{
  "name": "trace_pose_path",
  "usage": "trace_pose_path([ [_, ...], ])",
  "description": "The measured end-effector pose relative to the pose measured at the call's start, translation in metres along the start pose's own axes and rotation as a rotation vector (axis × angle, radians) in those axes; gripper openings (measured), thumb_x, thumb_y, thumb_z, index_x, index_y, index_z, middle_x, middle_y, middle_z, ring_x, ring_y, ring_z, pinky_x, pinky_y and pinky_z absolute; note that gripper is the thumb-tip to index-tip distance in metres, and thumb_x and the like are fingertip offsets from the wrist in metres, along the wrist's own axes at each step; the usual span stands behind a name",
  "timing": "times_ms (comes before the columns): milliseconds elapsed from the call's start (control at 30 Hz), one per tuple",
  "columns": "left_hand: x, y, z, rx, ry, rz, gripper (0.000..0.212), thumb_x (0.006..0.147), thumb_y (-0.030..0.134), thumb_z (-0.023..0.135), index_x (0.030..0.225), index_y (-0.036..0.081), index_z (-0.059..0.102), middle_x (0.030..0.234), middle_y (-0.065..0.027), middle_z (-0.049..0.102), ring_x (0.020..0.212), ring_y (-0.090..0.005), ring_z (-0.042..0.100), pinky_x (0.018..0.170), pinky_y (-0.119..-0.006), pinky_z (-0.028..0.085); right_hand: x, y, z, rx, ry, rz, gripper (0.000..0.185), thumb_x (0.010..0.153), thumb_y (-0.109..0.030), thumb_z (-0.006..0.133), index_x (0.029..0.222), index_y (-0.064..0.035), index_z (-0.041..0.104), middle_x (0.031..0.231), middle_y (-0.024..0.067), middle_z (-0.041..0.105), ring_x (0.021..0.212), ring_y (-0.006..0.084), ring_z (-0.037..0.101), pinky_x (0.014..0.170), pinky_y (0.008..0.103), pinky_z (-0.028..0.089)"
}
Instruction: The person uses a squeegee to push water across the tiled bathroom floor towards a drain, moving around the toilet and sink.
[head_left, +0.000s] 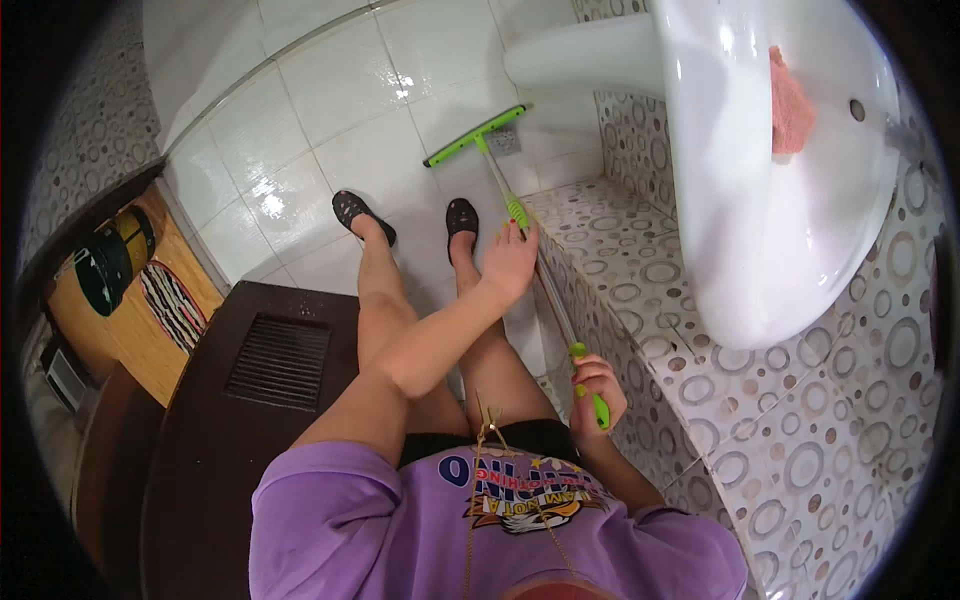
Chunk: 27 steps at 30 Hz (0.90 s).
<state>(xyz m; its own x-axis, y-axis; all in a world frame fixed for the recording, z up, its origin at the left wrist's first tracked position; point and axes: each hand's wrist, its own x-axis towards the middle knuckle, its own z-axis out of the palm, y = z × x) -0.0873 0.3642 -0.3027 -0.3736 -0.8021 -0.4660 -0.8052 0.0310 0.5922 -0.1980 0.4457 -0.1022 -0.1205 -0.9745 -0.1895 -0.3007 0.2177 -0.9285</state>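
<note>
A floor squeegee (478, 138) with a green head and a metal pole lies across the view, its black-edged blade on the white tiled floor (337, 135) over part of a metal drain grate (504, 142). My left hand (511, 259) is closed on the ribbed green grip near the head, its arm reaching across my body. Lower down, my right hand (598, 397) grips the green end of the pole. Black perforated clogs (462, 217) are on my feet, just below the blade.
To the right a white washbasin (731, 247) with a pink cloth (791, 105) juts over a circle-patterned tiled ledge (622, 262). A white pedestal (585, 54) stands beyond the blade. A brown door (202, 480) with a vent is at left; past the threshold lies a striped mat (172, 304).
</note>
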Motion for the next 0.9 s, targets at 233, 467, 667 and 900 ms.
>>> trace_pose_path([
  [233, 0.058, -0.091, -0.097, 0.187, 0.177, -0.003, 0.043, 0.079, 0.010, 0.058, 0.122, 0.009, 0.053, 0.120, -0.0257, 0.054, 0.113, -0.0364, 0.054, 0.090, -0.047, 0.045, 0.092, 0.006, 0.075, 0.074, -0.006, -0.324, 0.006, 0.075, -0.004, 0.062, 0.080, -0.0039, 0.059, 0.091, 0.0130, 0.065, 0.090, 0.0320, 0.062, 0.086, 0.0393, 0.036],
  [467, 0.145, -0.218, -0.152, 0.409, 0.304, -0.109, 0.041, 0.085, 0.016, 0.055, 0.126, 0.015, 0.051, 0.125, -0.0198, 0.054, 0.115, -0.0328, 0.053, 0.093, -0.050, 0.044, 0.170, 0.063, 0.209, 0.134, 0.044, -0.373, 0.014, 0.070, 0.002, 0.063, 0.079, -0.0049, 0.057, 0.095, 0.0140, 0.063, 0.093, 0.0296, 0.061, 0.083, 0.0361, 0.038],
  [667, 0.098, -0.157, -0.079, 0.198, 0.169, -0.194, 0.044, 0.085, 0.018, 0.055, 0.128, 0.014, 0.050, 0.134, -0.0256, 0.046, 0.123, -0.0382, 0.047, 0.098, -0.050, 0.042, 0.112, 0.057, 0.133, 0.130, 0.016, -0.283, 0.008, 0.071, 0.000, 0.062, 0.076, -0.0029, 0.056, 0.086, 0.0117, 0.064, 0.093, 0.0325, 0.062, 0.083, 0.0381, 0.039],
  [900, 0.027, -0.073, -0.017, 0.077, 0.155, -0.134, 0.048, 0.081, 0.012, 0.055, 0.128, 0.007, 0.049, 0.128, -0.0316, 0.048, 0.121, -0.0406, 0.049, 0.098, -0.048, 0.041, 0.034, 0.039, 0.047, 0.079, -0.065, -0.124, 0.009, 0.076, -0.001, 0.058, 0.070, -0.0014, 0.051, 0.076, 0.0105, 0.058, 0.085, 0.0299, 0.057, 0.085, 0.0427, 0.042],
])
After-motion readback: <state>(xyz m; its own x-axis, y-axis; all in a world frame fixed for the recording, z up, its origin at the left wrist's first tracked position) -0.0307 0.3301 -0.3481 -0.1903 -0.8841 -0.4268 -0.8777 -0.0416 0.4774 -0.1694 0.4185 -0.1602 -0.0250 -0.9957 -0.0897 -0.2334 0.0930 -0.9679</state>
